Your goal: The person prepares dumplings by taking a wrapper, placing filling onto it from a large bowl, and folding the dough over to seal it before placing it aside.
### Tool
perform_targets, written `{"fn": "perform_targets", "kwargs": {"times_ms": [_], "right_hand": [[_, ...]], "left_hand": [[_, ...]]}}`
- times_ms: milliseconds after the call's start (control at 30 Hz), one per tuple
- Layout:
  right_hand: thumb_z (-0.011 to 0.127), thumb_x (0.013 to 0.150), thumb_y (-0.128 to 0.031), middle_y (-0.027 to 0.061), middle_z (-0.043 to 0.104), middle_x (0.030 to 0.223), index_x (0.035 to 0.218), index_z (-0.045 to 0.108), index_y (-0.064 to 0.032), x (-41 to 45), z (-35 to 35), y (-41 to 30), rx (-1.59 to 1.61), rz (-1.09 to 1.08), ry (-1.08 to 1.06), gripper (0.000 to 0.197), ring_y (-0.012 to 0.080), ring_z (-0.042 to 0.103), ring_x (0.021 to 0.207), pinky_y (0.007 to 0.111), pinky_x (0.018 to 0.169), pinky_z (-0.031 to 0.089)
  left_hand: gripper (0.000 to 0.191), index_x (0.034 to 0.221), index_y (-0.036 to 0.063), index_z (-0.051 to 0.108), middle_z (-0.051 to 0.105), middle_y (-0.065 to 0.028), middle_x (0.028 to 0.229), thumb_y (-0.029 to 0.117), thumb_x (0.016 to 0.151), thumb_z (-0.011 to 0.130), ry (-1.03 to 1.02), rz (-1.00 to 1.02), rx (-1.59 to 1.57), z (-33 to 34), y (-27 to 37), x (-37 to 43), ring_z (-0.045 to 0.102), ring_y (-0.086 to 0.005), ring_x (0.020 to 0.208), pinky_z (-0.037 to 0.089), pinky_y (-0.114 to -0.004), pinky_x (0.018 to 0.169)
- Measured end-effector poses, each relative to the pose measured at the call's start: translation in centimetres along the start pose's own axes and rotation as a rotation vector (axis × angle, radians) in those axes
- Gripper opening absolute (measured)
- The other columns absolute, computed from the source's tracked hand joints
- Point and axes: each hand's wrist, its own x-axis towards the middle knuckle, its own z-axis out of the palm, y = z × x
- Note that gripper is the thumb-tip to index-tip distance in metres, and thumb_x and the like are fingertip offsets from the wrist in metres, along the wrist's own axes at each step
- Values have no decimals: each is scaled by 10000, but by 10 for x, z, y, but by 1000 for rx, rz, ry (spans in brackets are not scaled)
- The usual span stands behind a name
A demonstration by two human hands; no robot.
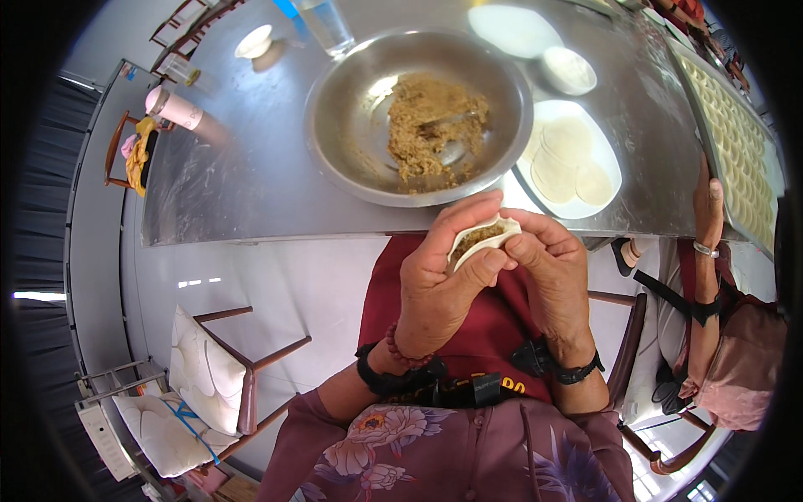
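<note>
Between my two hands is a half-folded dumpling (pixel 483 238), its round dough wrapper bent up around brown minced filling. My left hand (pixel 439 270) cups it from the left, thumb along the near side. Fingers and thumb of my right hand (pixel 546 257) pinch the wrapper's right end. The top is still parted, so the filling shows. Just beyond my hands stands a wide steel bowl (pixel 339 138) with a mass of minced filling (pixel 433 132) and a metal utensil (pixel 448 119) stuck in it. Right of the bowl, a white plate (pixel 605 144) carries several round dough wrappers (pixel 558 172).
A tray of finished dumplings (pixel 721 119) lies at the right, with a co-worker's hand (pixel 709 207) by its edge. Behind the bowl are a clear water container (pixel 326 28), a white bowl (pixel 568 70) and a white plate (pixel 514 30). A pink bottle (pixel 175 110) stands left.
</note>
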Motion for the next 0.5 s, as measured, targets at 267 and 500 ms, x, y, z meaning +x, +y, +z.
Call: {"fn": "perform_targets", "kwargs": {"times_ms": [267, 500], "right_hand": [[633, 857, -7, 134, 657, 975, 1003, 626, 45, -2, -7, 5, -72, -112, -1, 155, 132, 609, 785, 247, 708, 513], [647, 826, 26, 152, 494, 1321, 1149, 587, 19, 1, -3, 1, -211, -134, 61, 329, 163, 592, 1006, 259, 809, 511]], "left_hand": [[380, 1251, -21, 504, 428, -86, 1348, -16, 879, 582, -11, -11, 79, 6, 1, -2, 571, -109, 975, 490, -221, 796], [378, 1259, -48, 498, 484, -157, 1316, 37, 899, 574, -14, -1, 116, 3, -1, -4, 586, -131, 846, 464, -227, 662]]}}
